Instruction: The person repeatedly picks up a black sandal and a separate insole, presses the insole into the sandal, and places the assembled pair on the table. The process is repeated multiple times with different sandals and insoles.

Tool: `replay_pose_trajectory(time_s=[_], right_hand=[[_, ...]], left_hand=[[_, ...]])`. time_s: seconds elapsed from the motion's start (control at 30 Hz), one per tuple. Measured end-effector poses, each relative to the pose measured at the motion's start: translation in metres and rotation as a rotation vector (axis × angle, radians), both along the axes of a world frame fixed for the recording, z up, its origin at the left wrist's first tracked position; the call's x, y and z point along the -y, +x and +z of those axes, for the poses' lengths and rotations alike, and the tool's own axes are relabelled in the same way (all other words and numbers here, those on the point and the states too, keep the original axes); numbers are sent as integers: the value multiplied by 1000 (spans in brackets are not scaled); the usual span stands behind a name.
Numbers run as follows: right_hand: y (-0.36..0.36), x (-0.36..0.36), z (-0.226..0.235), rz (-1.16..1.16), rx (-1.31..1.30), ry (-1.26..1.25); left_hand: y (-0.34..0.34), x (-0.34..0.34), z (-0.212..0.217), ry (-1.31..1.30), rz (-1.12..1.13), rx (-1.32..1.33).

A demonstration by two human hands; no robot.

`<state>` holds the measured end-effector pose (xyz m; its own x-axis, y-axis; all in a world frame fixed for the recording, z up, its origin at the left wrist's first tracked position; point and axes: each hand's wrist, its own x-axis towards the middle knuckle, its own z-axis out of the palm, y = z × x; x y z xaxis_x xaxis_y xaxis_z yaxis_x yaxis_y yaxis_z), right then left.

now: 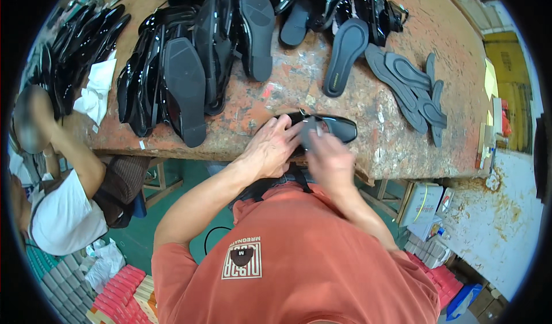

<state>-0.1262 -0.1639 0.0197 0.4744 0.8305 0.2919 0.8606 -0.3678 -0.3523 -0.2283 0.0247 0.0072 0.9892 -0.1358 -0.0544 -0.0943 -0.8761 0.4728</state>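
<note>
A glossy black shoe (340, 128) lies on the worktable near its front edge, its toe to the right. My left hand (275, 147) is closed around its heel end, hiding much of that part. Over the shoe's opening, my right hand (332, 158) pinches a dark grey flat piece (309, 133); motion blurs the fingers, and the piece's full shape is hidden. Behind the shoe, a single black insole (346, 56) lies on the table. Several grey insoles (405, 88) overlap in a loose pile to the right.
Black shoes (184, 88) crowd the back and left of the worn worktable (241, 131). White paper (96, 91) lies at the left. A co-worker (66, 209) sits there, one hand at a dark sole (30, 119). Boxes (422, 203) stand below the table's right end.
</note>
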Motion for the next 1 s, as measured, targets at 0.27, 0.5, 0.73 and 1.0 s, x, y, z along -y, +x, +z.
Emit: replay_pose_trajectory(time_s=[0.27,0.5,0.73,1.0], right_hand=[[29,-16,-10,34,173,-409],[82,31,3,339,-114,-131],[113,45,-36,267,-393,-99],[111,40,-39,250,-363,-73]], left_hand=[[-11,-14,7,-84,-106,24],[-2,-28,0,73,-330,18],[66,20,4,114,-453,-53],[70,28,-11,-56,-329,39]])
